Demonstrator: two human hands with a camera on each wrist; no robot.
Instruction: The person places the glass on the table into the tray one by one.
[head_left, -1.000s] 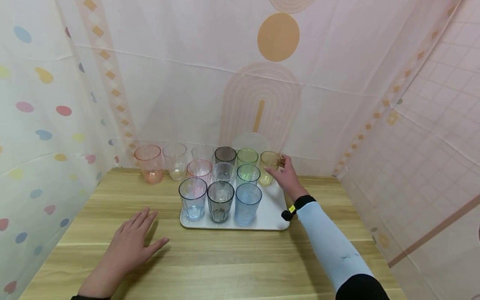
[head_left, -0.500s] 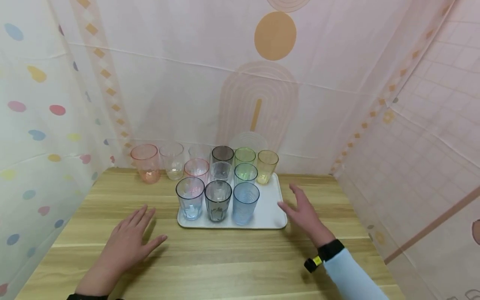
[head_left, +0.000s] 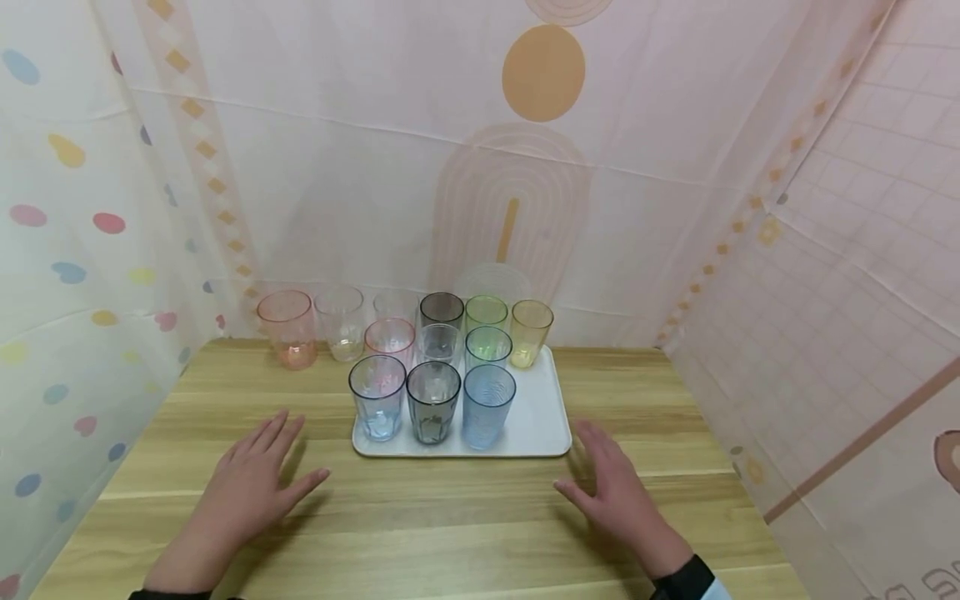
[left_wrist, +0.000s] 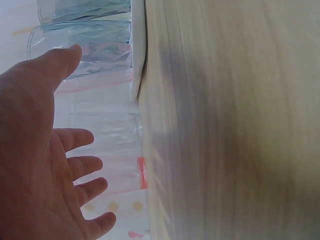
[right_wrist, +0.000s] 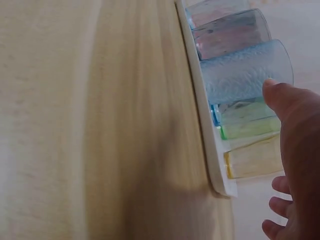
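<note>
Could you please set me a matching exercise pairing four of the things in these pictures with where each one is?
Things:
1. yellow cup
2. orange cup
3. left hand
4. textured blue cup

Places:
A. on the bare table, left of the tray
B. front row of the tray, right end
C. back right of the tray
D. flat on the table, fingers spread, left of the tray's near edge

Pairs: 1-C, 2-A, 3-D, 4-B

12 cups [head_left: 435, 402], 1 tray [head_left: 546, 417], 2 hands [head_left: 251, 487]
</note>
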